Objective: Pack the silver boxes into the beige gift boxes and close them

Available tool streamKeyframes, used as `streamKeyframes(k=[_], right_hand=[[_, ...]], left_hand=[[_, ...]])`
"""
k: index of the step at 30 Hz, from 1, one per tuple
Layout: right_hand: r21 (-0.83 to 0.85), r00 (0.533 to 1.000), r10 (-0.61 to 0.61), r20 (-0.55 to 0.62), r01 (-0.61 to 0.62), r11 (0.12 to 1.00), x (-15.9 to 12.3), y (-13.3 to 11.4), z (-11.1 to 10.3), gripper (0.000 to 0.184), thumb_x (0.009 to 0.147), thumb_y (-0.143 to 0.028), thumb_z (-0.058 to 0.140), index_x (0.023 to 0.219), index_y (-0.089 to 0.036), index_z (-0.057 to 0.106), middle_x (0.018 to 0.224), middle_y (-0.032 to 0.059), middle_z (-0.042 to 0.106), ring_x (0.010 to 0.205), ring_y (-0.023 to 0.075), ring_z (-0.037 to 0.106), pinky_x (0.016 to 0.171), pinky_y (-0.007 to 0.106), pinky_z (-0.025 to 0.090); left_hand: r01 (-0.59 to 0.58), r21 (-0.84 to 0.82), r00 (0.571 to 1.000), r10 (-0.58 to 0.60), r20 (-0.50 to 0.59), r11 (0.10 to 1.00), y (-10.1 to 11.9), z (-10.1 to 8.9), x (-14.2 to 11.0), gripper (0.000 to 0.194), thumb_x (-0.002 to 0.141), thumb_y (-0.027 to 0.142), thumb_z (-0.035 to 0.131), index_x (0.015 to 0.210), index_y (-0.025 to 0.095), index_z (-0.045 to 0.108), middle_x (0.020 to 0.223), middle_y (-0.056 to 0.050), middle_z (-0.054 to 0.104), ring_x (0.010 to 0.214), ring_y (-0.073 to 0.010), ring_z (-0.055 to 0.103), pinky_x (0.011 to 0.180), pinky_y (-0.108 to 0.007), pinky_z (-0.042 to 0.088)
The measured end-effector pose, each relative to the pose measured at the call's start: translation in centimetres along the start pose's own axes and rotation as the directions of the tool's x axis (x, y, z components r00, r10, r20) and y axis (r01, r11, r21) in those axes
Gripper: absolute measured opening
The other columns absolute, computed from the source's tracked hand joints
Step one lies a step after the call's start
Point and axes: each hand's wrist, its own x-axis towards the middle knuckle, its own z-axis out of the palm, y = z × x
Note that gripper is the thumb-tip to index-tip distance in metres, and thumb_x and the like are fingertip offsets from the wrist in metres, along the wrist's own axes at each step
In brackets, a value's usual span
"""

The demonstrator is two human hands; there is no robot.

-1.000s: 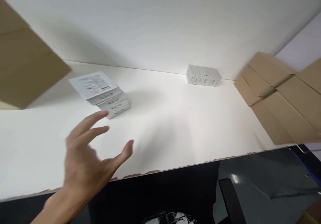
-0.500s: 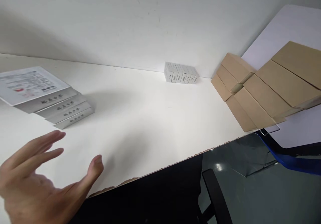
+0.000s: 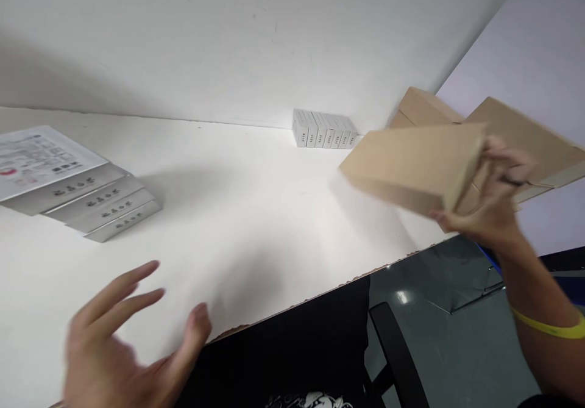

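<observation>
My right hand [image 3: 491, 204] grips one end of a flat brown cardboard box [image 3: 411, 164] and holds it in the air over the right part of the white table [image 3: 256, 213]. The box is blurred by motion. My left hand [image 3: 123, 341] hovers open, fingers spread, above the table's near edge and holds nothing. A slanting stack of flat white boxes [image 3: 77, 188] with a printed label on top lies to the left, beyond that hand.
A row of small white boxes [image 3: 323, 131] stands against the back wall. More brown cardboard boxes [image 3: 525, 136] are stacked at the right end of the table. A black chair [image 3: 393, 347] stands below the table's edge.
My right hand has come into view with a brown box taken from the stack at the right. My left hand has shifted a little to the right, still open.
</observation>
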Motion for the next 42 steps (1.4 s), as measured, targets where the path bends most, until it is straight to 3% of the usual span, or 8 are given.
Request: streamKeyframes(k=[3,7,13,18,27,33,38,42], right_hand=[[0.314,0.972,-0.183,0.146,0.130,0.940,-3.1,-1.0,5.5,0.081,0.072,-0.051,0.088,0.126,-0.026,0.034,0.166,0.0239,0.032,0.164,0.0324,0.028,0.133,0.055,0.023],[0.540,0.942,-0.122,0.312,-0.070,0.839,-7.5,-0.3,10.3,0.077,0.073,-0.055,0.089,0.126,-0.031,0.038,0.174,0.0159,0.029,0.163,0.0348,0.033,0.129,0.061,0.034],[0.429,0.880,0.191,0.434,-0.388,0.816,-15.2,-1.7,13.9,0.048,0.099,-0.045,0.073,0.139,-0.031,0.050,0.168,0.0129,0.042,0.158,0.0298,0.041,0.126,0.060,0.040],[0.269,0.848,0.454,0.273,-0.521,0.810,-17.5,-5.4,15.3,0.066,0.088,-0.062,0.080,0.136,-0.025,0.054,0.136,0.0125,0.063,0.129,0.0336,0.063,0.108,0.056,0.053],[0.119,0.864,0.501,0.043,-0.502,0.857,-17.3,-6.3,16.7,0.073,0.075,-0.083,0.080,0.100,-0.027,0.040,0.109,0.0031,0.039,0.095,0.0235,0.054,0.095,0.055,0.052],[0.055,0.856,0.513,0.060,-0.516,0.855,-17.8,-5.5,15.7,0.077,0.072,-0.090,0.077,0.095,-0.028,0.037,0.107,0.0024,0.039,0.091,0.0233,0.054,0.097,0.058,0.052],[-0.052,0.857,0.466,0.219,-0.467,0.883,-18.1,-4.2,14.4,0.067,0.081,-0.080,0.075,0.105,-0.021,0.055,0.113,0.0136,0.050,0.119,0.0412,0.057,0.105,0.061,0.049],[-0.040,0.822,0.471,0.321,-0.485,0.874,-18.4,-2.8,13.2,0.067,0.087,-0.075,0.071,0.123,-0.020,0.063,0.122,0.0160,0.060,0.107,0.0389,0.067,0.086,0.051,0.055]], left_hand=[[-0.022,0.105,0.984,0.003,0.178,0.994,-0.1,1.0,-1.0,0.074,0.076,0.062,0.076,0.147,0.064,0.056,0.153,0.003,0.064,0.136,-0.0563,0.061,0.094,-0.085,0.057],[-0.071,0.091,0.957,0.042,0.288,0.993,0.1,1.8,-2.5,0.074,0.093,0.049,0.069,0.162,0.040,0.042,0.151,-0.016,0.060,0.133,-0.0470,0.065,0.104,-0.075,0.061],[-0.097,0.129,0.991,0.082,0.110,0.987,1.2,2.7,-4.0,0.046,0.099,0.031,0.071,0.137,0.032,0.047,0.127,-0.013,0.060,0.121,-0.0339,0.068,0.095,-0.057,0.067],[0.018,0.189,0.987,-0.047,0.151,0.982,1.5,2.7,-3.8,0.043,0.095,0.034,0.080,0.121,0.030,0.045,0.103,-0.006,0.060,0.088,-0.0258,0.068,0.070,-0.044,0.065],[0.017,0.119,0.993,-0.030,0.113,0.993,3.6,4.1,-5.4,0.025,0.105,0.032,0.066,0.117,0.030,0.044,0.095,-0.005,0.054,0.080,-0.0240,0.060,0.064,-0.041,0.057],[-0.010,0.077,0.989,-0.001,0.150,0.997,3.5,4.2,-5.9,0.024,0.108,0.035,0.065,0.115,0.024,0.045,0.097,-0.005,0.054,0.080,-0.0193,0.057,0.063,-0.031,0.052],[-0.057,0.082,0.983,0.042,0.179,0.995,4.1,4.0,-6.0,0.018,0.111,0.033,0.060,0.111,0.022,0.045,0.091,-0.002,0.053,0.074,-0.0161,0.053,0.060,-0.027,0.047],[0.039,0.012,0.975,-0.040,0.219,0.999,5.3,3.7,-6.4,0.009,0.112,0.026,0.054,0.112,0.023,0.046,0.087,0.001,0.055,0.068,-0.0144,0.052,0.060,-0.026,0.048]])
